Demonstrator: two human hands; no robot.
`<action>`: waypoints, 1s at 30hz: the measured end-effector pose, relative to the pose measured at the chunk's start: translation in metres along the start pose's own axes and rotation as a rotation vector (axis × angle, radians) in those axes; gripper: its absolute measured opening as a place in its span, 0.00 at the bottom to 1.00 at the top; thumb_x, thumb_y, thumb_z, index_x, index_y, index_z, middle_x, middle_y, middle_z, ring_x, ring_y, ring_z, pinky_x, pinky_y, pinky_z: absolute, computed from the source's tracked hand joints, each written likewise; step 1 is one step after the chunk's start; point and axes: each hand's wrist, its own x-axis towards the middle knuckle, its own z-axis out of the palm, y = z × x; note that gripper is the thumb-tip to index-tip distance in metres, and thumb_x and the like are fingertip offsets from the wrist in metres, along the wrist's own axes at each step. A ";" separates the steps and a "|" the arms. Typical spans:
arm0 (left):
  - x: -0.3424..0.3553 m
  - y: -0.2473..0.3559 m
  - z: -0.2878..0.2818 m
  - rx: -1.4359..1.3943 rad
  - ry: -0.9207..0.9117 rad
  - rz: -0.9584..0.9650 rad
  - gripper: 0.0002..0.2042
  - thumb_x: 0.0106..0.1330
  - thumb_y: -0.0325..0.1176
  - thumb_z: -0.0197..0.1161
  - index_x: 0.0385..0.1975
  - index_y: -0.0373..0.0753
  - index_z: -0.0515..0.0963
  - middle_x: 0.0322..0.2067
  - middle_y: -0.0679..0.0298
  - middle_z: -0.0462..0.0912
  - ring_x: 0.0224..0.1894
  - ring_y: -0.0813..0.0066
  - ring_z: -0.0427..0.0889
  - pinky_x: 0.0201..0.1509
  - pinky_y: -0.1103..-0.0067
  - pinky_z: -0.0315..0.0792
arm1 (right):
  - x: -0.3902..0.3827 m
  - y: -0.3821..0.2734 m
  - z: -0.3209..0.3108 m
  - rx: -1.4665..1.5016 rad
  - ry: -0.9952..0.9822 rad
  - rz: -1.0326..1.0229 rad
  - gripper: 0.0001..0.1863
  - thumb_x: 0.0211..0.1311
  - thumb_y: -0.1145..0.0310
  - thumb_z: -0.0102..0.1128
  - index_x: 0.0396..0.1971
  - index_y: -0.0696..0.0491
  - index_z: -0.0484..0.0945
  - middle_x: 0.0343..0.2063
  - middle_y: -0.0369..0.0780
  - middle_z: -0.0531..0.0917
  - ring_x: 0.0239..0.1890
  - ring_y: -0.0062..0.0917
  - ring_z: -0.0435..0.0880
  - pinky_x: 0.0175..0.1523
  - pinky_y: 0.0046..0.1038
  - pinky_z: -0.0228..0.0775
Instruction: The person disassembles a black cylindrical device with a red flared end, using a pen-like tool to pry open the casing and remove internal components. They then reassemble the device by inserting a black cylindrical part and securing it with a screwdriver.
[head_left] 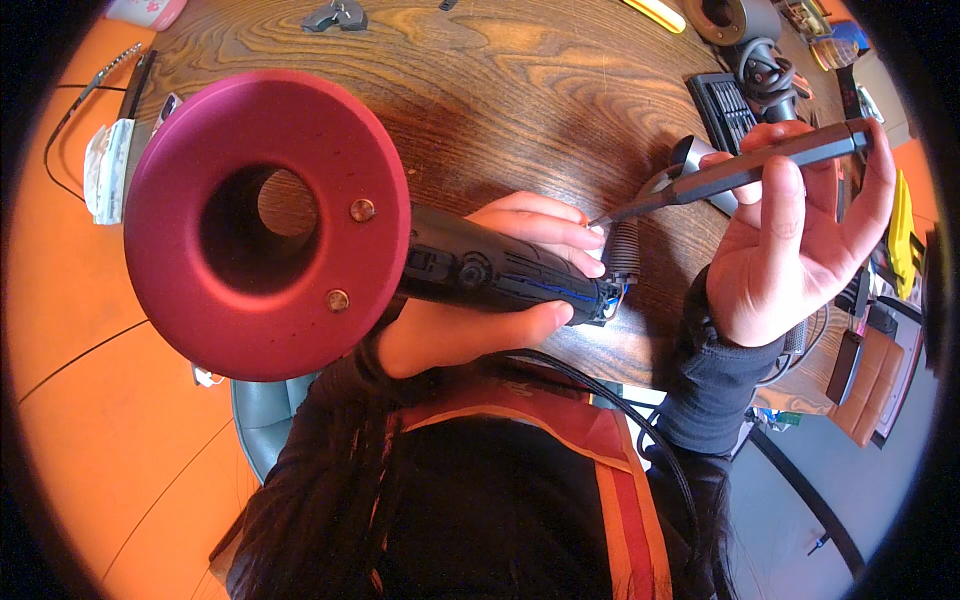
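My left hand [450,335] is wrapped around the black handle [500,268] of a hair dryer, thumb on the near side and fingers on the far side. The dryer's matte red ring-shaped head [270,345] points up at the left, with two round metallic dots on its face. At the handle's right end small wires show, beside a ribbed dark sleeve [624,248]. Between thumb and fingers, my right hand [785,240] grips a dark grey faceted screwdriver [735,175]. Its tip slants down to my left fingertips near the handle's end; whether it touches anything there, I cannot tell.
A black case of driver bits [722,110] lies on the wooden table [500,110] at the right. Behind it are a grey hair dryer [755,22] and its bundled cord. A yellow tool [655,12] sits at the far edge. A black cable [640,425] hangs by my lap.
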 end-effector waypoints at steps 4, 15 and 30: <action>0.002 -0.001 0.000 -0.013 0.013 0.048 0.14 0.47 0.26 0.62 0.36 0.34 0.76 0.41 0.56 0.75 0.48 0.62 0.72 0.53 0.69 0.66 | -0.002 -0.002 0.000 -0.006 0.005 -0.031 0.30 0.57 0.83 0.45 0.59 0.47 0.53 0.39 0.49 0.75 0.38 0.34 0.78 0.35 0.37 0.79; 0.001 0.000 0.001 -0.019 -0.017 0.007 0.18 0.49 0.30 0.58 0.42 0.32 0.72 0.38 0.57 0.79 0.52 0.63 0.67 0.59 0.67 0.56 | -0.002 -0.003 0.007 -0.040 -0.028 -0.121 0.34 0.54 0.84 0.48 0.59 0.46 0.50 0.37 0.51 0.75 0.34 0.33 0.77 0.32 0.37 0.78; 0.000 -0.002 0.001 -0.042 -0.005 -0.010 0.19 0.47 0.33 0.58 0.40 0.32 0.72 0.36 0.58 0.79 0.50 0.63 0.68 0.59 0.67 0.56 | 0.002 -0.005 0.016 -0.140 0.213 -0.037 0.28 0.58 0.81 0.46 0.58 0.46 0.54 0.40 0.50 0.74 0.38 0.33 0.78 0.34 0.34 0.80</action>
